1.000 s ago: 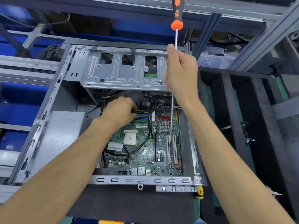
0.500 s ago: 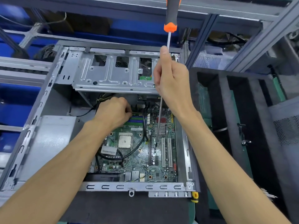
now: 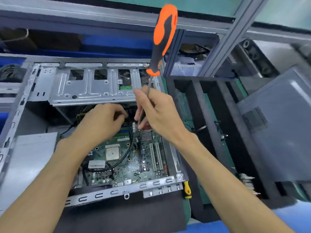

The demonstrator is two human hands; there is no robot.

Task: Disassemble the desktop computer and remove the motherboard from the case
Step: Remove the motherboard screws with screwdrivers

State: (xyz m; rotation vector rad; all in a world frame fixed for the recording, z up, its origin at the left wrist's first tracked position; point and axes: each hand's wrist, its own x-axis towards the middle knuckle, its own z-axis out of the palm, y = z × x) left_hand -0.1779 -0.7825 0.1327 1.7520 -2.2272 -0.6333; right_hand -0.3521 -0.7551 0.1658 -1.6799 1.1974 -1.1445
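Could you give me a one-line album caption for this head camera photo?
Right hand holds a long orange screwdriver by its shaft while the left hand reaches into the open case above the motherboard.

Drive cage (image 3: 94,88) overhangs motherboard's (image 3: 127,158) far edge; near half lies open.

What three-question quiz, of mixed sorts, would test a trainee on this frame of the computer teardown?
1. True or false: the right hand grips the long screwdriver with the orange and black handle by its handle.
2. Which part sits at the centre of the green motherboard? A) square silver processor B) fan C) battery
3. Fill in: the left hand reaches in under the grey metal drive ____.

Key: 1 false, it holds the metal shaft; 2 A; 3 cage.
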